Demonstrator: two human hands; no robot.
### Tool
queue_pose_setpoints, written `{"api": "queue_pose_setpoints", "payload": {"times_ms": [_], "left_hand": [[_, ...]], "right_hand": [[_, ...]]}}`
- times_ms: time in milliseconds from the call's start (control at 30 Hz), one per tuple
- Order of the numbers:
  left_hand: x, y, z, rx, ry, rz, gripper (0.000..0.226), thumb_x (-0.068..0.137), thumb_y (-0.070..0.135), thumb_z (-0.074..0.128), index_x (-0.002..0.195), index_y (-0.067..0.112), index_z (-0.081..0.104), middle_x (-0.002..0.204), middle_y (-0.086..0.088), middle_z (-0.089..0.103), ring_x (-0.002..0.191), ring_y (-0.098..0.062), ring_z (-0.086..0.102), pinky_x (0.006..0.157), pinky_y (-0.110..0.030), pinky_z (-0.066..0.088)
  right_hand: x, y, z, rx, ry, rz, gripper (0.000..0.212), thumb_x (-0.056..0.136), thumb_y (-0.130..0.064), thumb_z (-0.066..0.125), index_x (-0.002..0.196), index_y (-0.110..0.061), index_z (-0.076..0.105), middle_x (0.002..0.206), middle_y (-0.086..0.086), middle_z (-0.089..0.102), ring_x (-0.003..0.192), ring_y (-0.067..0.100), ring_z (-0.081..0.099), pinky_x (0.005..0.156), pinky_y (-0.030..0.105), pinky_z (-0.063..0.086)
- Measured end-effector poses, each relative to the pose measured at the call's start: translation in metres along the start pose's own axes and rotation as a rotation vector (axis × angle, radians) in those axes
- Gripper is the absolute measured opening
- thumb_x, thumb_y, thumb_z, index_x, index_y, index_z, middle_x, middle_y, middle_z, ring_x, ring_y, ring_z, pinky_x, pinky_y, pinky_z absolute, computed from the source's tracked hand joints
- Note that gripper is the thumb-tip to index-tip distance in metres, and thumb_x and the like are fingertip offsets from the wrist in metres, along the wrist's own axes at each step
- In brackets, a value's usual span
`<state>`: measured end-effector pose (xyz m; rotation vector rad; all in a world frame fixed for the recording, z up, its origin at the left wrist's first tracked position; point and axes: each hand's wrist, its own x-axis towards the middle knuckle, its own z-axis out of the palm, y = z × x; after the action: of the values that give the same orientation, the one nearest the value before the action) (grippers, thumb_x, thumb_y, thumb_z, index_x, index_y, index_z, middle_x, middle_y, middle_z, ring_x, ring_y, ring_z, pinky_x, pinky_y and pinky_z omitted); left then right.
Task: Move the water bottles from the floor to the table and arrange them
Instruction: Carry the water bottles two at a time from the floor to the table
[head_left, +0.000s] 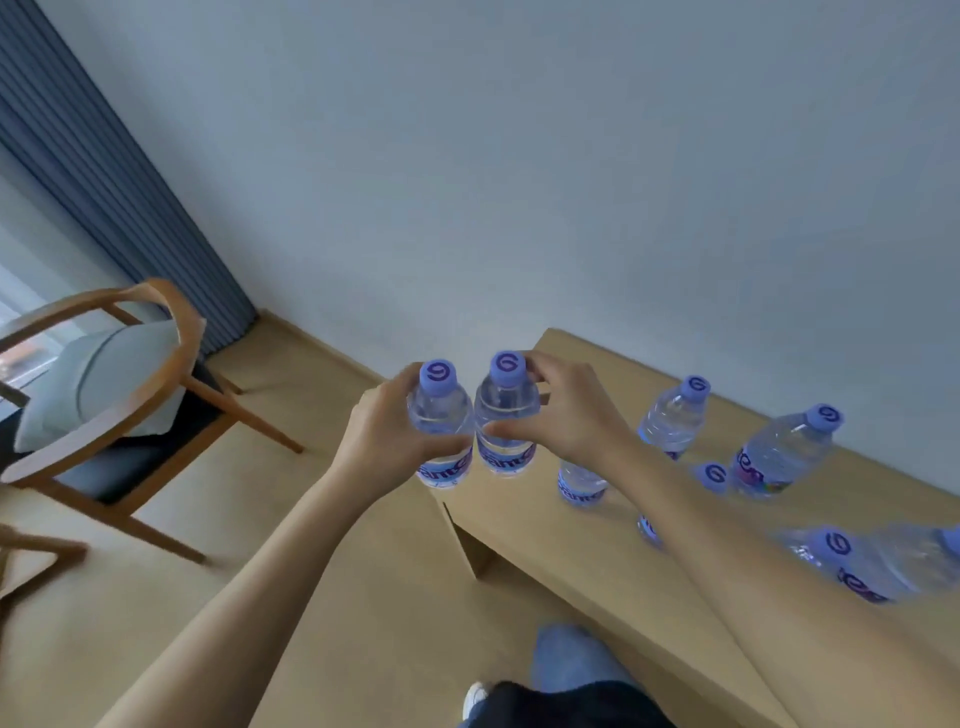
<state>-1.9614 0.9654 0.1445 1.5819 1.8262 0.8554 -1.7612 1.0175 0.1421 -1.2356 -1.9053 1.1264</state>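
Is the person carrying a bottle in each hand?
Yes, the left hand grips one water bottle and the right hand grips another bottle, held side by side near the table's corner.

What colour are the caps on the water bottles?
Light purple, with a darker purple swirl mark on top of each cap; head view.

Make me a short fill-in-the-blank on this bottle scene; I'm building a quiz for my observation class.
1. Each hand grips one water ____.
2. The left hand and right hand hold their two bottles side by side near the table's ____ end.
3. The caps, like the one on the far bottle, are ____ in colour.
4. Left of the table stands a wooden ____.

Missing words: bottle; left; purple; chair
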Motion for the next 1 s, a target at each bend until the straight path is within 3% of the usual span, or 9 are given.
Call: {"api": "queue_pose_setpoints", "payload": {"times_ms": [100,267,500,633,1000], "left_hand": [[0.038,0.004,0.004,-0.006,-0.037,0.017,0.047,0.061,0.028,0.086,0.1,0.034,0.059,0.083,0.015,0.066,0.076,-0.004,0.063,0.065,-0.021,0.049],[0.096,0.014,0.023,-0.042,-0.093,0.02,0.043,0.06,0.023,0.085,0.092,0.034,0.057,0.07,0.022,0.06,0.062,0.001,0.053,0.06,-0.018,0.042],[0.165,0.024,0.063,-0.066,-0.15,0.027,0.048,0.059,0.02,0.084,0.097,0.034,0.058,0.08,0.013,0.066,0.07,-0.009,0.06,0.066,-0.029,0.05],[0.192,0.027,0.087,-0.075,-0.184,0.032,0.045,0.06,0.018,0.084,0.094,0.032,0.057,0.075,0.014,0.064,0.061,-0.001,0.054,0.06,-0.021,0.046],[0.248,0.019,0.133,-0.045,-0.352,0.067,0.045,0.06,0.019,0.082,0.095,0.027,0.054,0.074,0.015,0.062,0.062,-0.001,0.055,0.06,-0.019,0.042]], "right_hand": [[0.027,0.006,-0.01,-0.007,0.046,0.004,0.041,0.064,-0.021,0.084,0.1,-0.027,0.066,0.089,-0.013,0.069,0.085,0.007,0.066,0.08,0.041,0.055],[0.068,0.023,-0.037,-0.043,0.077,0.031,0.045,0.066,-0.022,0.085,0.106,-0.024,0.065,0.096,-0.01,0.071,0.089,0.01,0.067,0.083,0.039,0.055],[0.117,0.062,-0.073,-0.062,0.118,0.11,0.043,0.066,-0.025,0.083,0.104,-0.029,0.063,0.095,-0.013,0.069,0.089,0.01,0.066,0.083,0.038,0.055],[0.133,0.083,-0.087,-0.075,0.154,0.146,0.042,0.065,-0.025,0.084,0.102,-0.027,0.063,0.094,-0.013,0.068,0.09,0.011,0.065,0.081,0.036,0.054],[0.153,0.122,-0.097,-0.107,0.244,0.332,0.039,0.067,-0.022,0.082,0.099,-0.017,0.061,0.095,-0.004,0.066,0.088,0.02,0.062,0.078,0.038,0.052]]}}
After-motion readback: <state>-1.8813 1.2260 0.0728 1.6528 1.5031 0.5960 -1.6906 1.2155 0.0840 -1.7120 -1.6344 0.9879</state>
